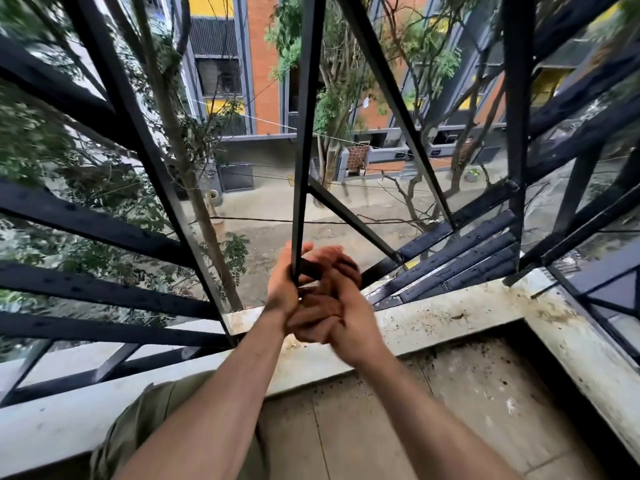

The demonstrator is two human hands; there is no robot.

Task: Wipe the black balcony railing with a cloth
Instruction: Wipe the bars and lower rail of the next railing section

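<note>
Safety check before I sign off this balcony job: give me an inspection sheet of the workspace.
Surface: ledge stained, speckled with dirt.
Job's things: railing black; cloth not made out.
Clutter: nothing seen.
Hands: left hand grips a bar at its foot; right hand beside it, blurred, grip unclear.
Cables: wires cross the street below.
Surroundings: trees, buildings.
</note>
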